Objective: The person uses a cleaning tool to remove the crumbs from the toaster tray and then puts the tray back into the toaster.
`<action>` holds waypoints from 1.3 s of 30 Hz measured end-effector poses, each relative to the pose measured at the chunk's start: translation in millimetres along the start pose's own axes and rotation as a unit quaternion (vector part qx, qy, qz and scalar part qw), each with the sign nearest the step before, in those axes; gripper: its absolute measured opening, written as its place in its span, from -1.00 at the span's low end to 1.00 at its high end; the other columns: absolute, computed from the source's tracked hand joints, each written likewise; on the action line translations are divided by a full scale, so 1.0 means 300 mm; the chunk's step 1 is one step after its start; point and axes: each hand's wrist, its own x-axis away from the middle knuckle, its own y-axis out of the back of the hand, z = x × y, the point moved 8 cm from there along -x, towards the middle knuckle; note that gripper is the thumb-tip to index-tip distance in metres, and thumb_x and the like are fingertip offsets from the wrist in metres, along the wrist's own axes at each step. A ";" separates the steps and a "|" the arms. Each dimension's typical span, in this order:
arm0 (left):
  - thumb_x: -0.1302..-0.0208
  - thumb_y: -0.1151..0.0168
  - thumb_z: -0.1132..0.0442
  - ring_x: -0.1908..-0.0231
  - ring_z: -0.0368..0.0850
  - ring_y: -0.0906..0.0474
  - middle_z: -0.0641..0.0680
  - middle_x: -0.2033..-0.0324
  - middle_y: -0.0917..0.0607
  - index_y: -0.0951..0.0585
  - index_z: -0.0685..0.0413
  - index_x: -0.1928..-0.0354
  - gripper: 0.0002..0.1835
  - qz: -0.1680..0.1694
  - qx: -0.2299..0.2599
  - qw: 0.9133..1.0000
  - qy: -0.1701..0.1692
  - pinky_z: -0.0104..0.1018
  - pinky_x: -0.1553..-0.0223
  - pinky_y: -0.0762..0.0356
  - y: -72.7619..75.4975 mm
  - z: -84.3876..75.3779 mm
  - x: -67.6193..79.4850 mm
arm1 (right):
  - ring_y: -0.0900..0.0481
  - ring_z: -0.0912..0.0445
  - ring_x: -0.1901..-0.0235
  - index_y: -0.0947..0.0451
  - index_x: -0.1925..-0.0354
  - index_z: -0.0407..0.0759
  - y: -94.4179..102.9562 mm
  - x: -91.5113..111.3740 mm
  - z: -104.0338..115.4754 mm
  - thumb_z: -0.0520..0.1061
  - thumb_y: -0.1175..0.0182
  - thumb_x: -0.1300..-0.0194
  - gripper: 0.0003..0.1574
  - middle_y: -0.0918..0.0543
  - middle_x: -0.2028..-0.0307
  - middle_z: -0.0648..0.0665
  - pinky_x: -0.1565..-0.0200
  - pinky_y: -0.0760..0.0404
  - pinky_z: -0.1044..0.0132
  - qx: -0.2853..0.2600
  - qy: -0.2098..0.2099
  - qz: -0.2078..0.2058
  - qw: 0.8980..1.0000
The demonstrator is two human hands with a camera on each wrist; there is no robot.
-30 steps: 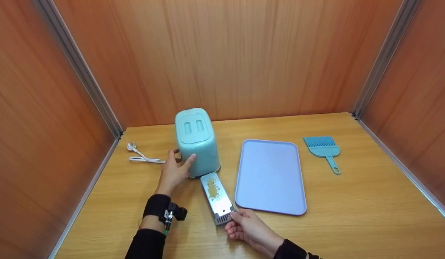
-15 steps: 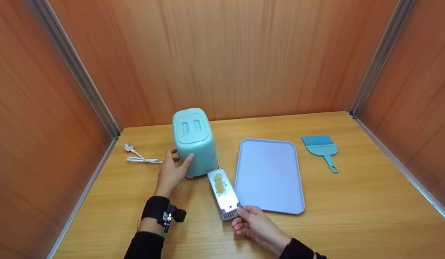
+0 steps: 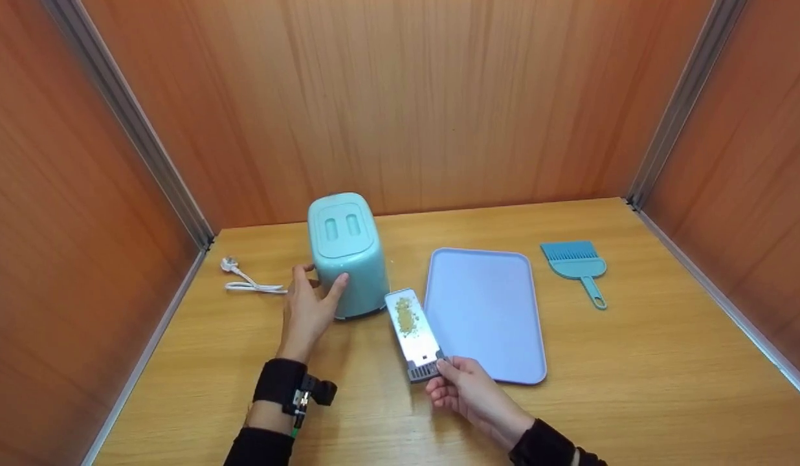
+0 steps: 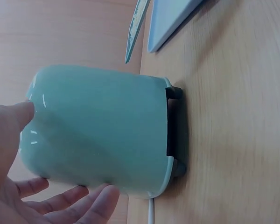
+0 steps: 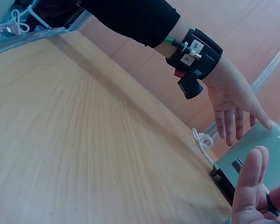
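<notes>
A mint-green toaster (image 3: pixel 360 285) with a lid over its top stands at the left of the table. My left hand (image 3: pixel 307 317) holds its near left corner, thumb on the end face and fingers along the side. With thumb and fingers my right hand (image 3: pixel 477 398) pinches the grey slotted end of a metal crumb tray (image 3: pixel 422 343), which bears yellowish crumbs (image 3: pixel 406 316). The crumb tray is out of the toaster, raised above the table beside it. In the left wrist view the crumb tray (image 4: pixel 137 29) shows edge-on, apart from the toaster (image 4: pixel 98 126).
A lilac serving tray (image 3: pixel 485 317) lies just right of the crumb tray. Farther right is a blue brush nested with a small dustpan (image 3: pixel 577 268). The toaster's white cord and plug (image 3: pixel 244 275) lie to its left. Wooden panels (image 3: pixel 400 110) enclose the back and sides.
My right hand has lifted the crumb tray and carried it right and away from me, toward the lilac tray. My left hand has stayed on the toaster.
</notes>
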 end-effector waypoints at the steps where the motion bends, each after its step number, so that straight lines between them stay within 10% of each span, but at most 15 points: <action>1: -0.47 -0.27 -0.31 -0.43 0.24 -0.37 0.32 -0.51 -0.35 -0.13 0.05 -0.55 -0.10 -0.009 -0.001 1.000 -0.007 0.20 -0.43 -0.48 0.001 -0.010 0.007 | -0.62 0.27 0.47 -0.39 0.00 -0.27 0.003 -0.001 0.004 -0.15 0.10 -0.74 -0.80 -0.68 0.43 -0.01 0.31 -0.70 0.46 -0.002 0.002 -0.001 1.000; 18: -0.44 -0.39 -0.16 -0.07 0.16 -0.61 0.24 -0.24 -0.54 -0.34 0.04 -0.44 -0.26 -0.070 -0.030 0.991 -0.113 0.05 -0.17 -0.68 -0.058 -0.194 0.172 | -0.63 0.27 0.46 -0.36 0.08 -0.21 0.062 -0.009 0.090 -0.14 0.12 -0.76 -0.79 -0.69 0.43 0.00 0.31 -0.70 0.48 -0.016 0.032 -0.023 0.999; 39: -0.51 -0.33 -0.14 0.10 -0.05 -0.74 0.13 -0.03 -0.79 -0.55 0.09 -0.36 -0.40 0.114 0.063 0.986 -0.103 -0.14 0.07 -0.75 -0.357 -0.175 0.240 | -0.60 0.25 0.45 -0.39 -0.08 -0.34 0.128 -0.033 0.190 -0.10 0.16 -0.78 -0.68 -0.67 0.39 -0.03 0.28 -0.69 0.47 -0.049 0.074 -0.107 0.990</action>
